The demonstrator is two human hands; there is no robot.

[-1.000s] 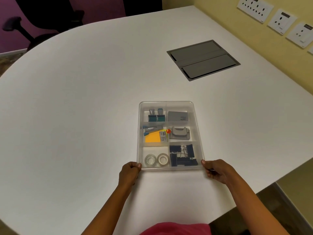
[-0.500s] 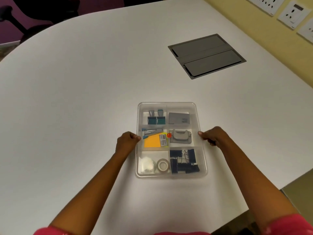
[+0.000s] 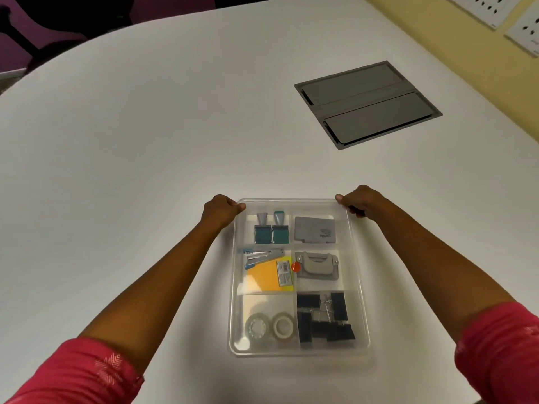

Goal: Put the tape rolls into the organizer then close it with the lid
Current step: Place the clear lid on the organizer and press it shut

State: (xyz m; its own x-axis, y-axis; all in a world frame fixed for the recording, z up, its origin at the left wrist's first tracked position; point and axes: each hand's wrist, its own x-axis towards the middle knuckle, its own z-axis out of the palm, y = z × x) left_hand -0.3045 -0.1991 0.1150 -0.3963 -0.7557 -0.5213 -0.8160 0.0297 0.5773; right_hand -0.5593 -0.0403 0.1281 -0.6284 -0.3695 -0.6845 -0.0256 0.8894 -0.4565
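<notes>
A clear plastic organizer lies on the white table in front of me, with a transparent lid over it. Two tape rolls lie side by side in its near left compartment. Other compartments hold stamps, a stapler, sticky notes, a punch and black binder clips. My left hand is curled on the far left corner, thumb on top of the lid. At the far right corner, my right hand grips the same way.
A grey cable hatch is set into the table at the far right. Wall sockets line the yellow wall beyond it. A dark office chair stands behind the table at the far left.
Both hands have slid along the organizer's long sides, from the near corners past the middle to the far corners. The organizer has stayed where it was.
</notes>
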